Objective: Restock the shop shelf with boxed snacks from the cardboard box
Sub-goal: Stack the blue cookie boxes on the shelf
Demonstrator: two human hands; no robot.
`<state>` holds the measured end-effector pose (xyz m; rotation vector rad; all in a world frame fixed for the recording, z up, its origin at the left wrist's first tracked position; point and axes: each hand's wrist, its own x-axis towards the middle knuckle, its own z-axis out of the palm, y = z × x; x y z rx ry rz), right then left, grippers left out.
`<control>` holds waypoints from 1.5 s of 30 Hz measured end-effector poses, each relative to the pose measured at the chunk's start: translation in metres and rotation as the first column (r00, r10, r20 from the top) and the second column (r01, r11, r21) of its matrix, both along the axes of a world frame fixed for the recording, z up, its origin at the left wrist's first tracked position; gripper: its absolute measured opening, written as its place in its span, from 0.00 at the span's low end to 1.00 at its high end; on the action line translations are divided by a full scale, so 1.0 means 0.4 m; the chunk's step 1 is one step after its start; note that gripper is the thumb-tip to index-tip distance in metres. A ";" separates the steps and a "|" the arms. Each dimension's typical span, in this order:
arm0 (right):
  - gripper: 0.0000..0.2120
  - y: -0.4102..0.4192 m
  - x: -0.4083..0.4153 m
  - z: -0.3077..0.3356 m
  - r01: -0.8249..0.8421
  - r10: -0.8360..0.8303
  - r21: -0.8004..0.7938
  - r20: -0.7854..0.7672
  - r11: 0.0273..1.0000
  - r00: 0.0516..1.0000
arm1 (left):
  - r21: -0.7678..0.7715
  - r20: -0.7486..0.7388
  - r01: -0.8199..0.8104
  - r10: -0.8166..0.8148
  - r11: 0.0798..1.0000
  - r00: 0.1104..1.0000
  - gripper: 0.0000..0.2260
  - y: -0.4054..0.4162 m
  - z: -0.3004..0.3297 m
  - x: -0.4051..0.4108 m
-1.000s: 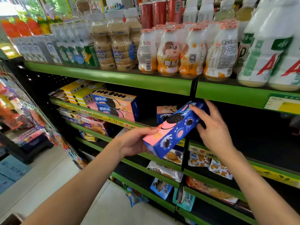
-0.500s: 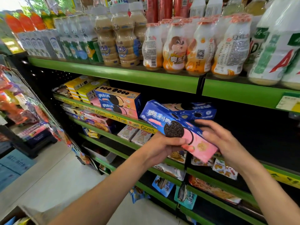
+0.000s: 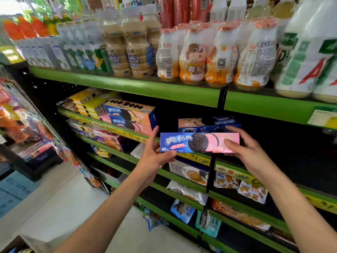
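Note:
A blue and pink cookie box [image 3: 193, 142] is held level in front of the second shelf [image 3: 116, 129], its printed face toward me. My left hand [image 3: 155, 156] pinches its left end, thumb on the lower edge and a finger up behind the corner. My right hand [image 3: 244, 150] grips the pink right end. Just behind stands another box of the same kind [image 3: 207, 123] on the shelf. Two more such boxes [image 3: 131, 115] are stacked further left. A corner of the cardboard box [image 3: 16, 243] shows at the bottom left.
Drink bottles [image 3: 193, 55] crowd the top green shelf [image 3: 145, 88]. Yellow boxes [image 3: 91, 101] sit at the left of the second shelf, and dark open space lies to the right of the boxes. Snack bags [image 3: 251, 190] fill lower shelves. A wire rack [image 3: 21, 114] of packets stands left.
The box has turned from tilted to level and faces me, moving up toward the shelf in front of the box that stands there. Both hands shifted to its two ends.

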<state>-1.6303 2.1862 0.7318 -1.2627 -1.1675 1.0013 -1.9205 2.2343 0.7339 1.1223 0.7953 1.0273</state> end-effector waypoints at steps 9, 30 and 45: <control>0.38 0.017 0.004 -0.019 -0.063 0.069 -0.122 0.047 0.991 0.997 | 0.170 -0.390 0.067 0.005 0.983 0.921 0.32 0.032 0.014 -0.048; 0.33 -0.012 -0.017 0.001 -0.081 0.120 -0.170 0.237 0.982 0.964 | 0.206 -0.446 0.036 0.061 0.978 0.893 0.29 0.061 -0.015 -0.058; 0.37 -0.029 -0.032 0.028 -0.085 0.154 -0.208 0.345 0.974 0.926 | 0.239 -0.452 0.018 0.095 0.971 0.887 0.30 0.044 -0.019 -0.089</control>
